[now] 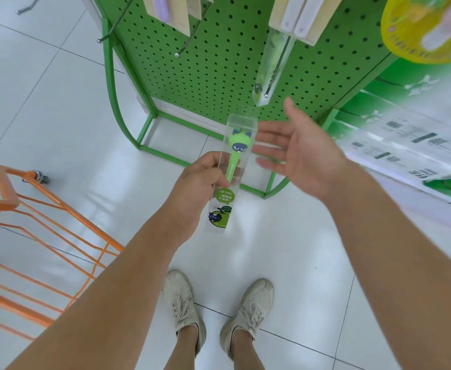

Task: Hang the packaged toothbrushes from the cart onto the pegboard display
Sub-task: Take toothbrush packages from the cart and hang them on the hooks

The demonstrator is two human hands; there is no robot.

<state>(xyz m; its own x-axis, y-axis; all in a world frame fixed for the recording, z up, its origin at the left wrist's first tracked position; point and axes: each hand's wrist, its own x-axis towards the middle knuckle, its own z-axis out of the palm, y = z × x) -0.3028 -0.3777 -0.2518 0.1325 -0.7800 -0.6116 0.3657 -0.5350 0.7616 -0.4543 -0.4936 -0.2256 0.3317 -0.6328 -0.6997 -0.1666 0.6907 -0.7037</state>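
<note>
The floor (pixel 67 108) was glossy white tile with thin dark joints, and 2 beige sneakers (pixel 184 308) stood on it nearest the camera. At the left edge of the view stood an orange wire cart (pixel 32 231), its handle corner and 1 small caster showing. Above the shoes, the left hand (pixel 197 182) gripped a packaged toothbrush (pixel 232 166) around its middle, fingers curled on the clear case. The case stood nearly upright, tilted slightly right, with a green brush topped by a cartoon cat head inside and green stickers near its lower end. Just beside its upper part, the right hand (pixel 296 145) was released, palm facing left and fingers spread, the fingertips close to the case; contact could not be told. Farther on rose the green pegboard display (pixel 219 62) on a green frame. A similar clear package (pixel 269 68) hung from 1 metal hook (pixel 275 68) near the board's middle, and beige packages (pixel 296 17) hung along its upper edge. A yellow basket (pixel 427 30) sat in the upper right corner.
</note>
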